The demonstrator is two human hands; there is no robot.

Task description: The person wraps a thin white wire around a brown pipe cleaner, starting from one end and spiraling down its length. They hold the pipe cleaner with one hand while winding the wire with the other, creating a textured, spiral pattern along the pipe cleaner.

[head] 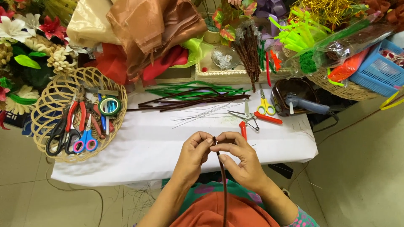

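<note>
Brown fuzzy wire stem [223,180] stands upright between both hands, above the near edge of the white cloth-covered surface [147,147]. Left hand [194,153] and right hand [240,157] each have their grip pinched on its top end. Red-handled pliers [248,122] lie just beyond.

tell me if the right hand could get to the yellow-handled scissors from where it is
Probably yes, once it lets go. The right hand pinches a brown stem with the left hand. The yellow-handled scissors lie beyond it on the white table; only the red-handled pliers lie between.
</note>
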